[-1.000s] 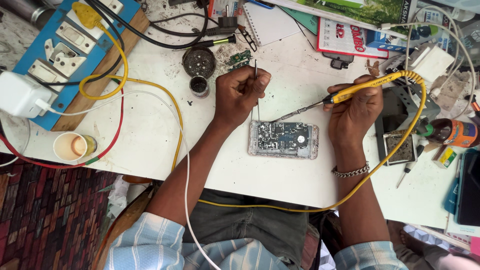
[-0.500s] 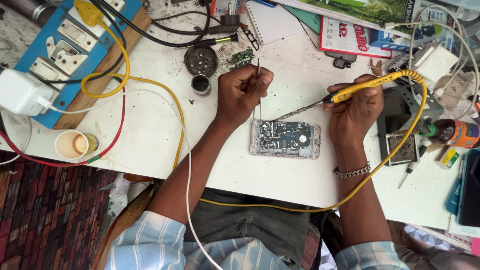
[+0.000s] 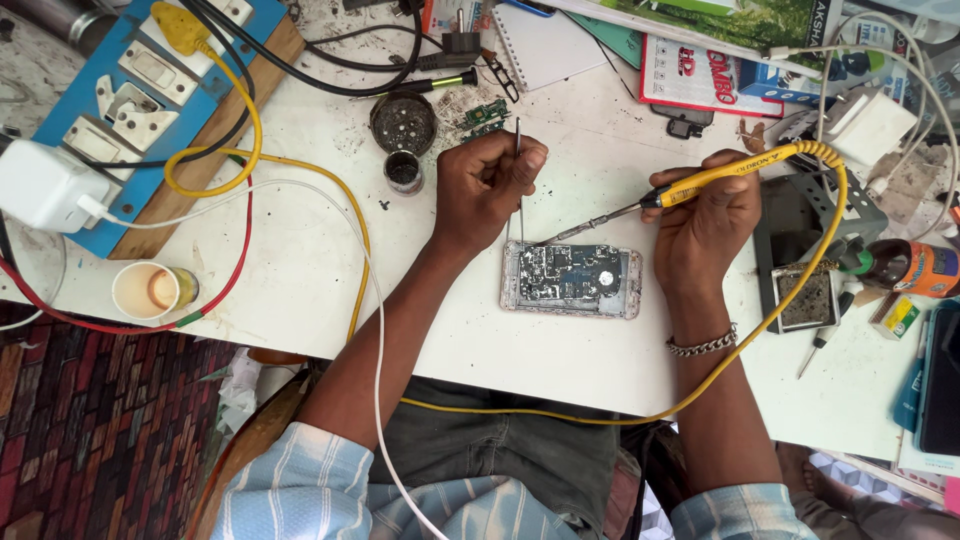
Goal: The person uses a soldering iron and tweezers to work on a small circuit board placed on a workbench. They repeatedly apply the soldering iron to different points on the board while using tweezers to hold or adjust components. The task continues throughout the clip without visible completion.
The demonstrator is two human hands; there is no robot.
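A person sits at a white work surface (image 3: 300,300) and fixes an opened phone with its grey back off and its small parts showing (image 3: 572,279). The phone lies flat on the surface, between the two hands.

The right hand (image 3: 708,225) is closed around a soldering iron with a yellow handle and a thin metal tip (image 3: 690,188). The tip points down toward the top edge of the phone. The left hand (image 3: 487,185) is closed too. It pinches a thin silver wire (image 3: 518,170) that stands almost straight up, with its low end close to the iron's tip.

So the step in hand looks like joining a little part on the phone with melted metal. The next move likely needs both hands to stay very steady, so the wire and the hot tip meet on one tiny spot and touch nothing else.

Just above the left hand sits a round black tin with dark stuff inside (image 3: 403,123). Beside it is a small dark pot (image 3: 404,172); what is in it cannot be told. At the left edge stands a small paper cup with a little brown drink in it (image 3: 150,290).
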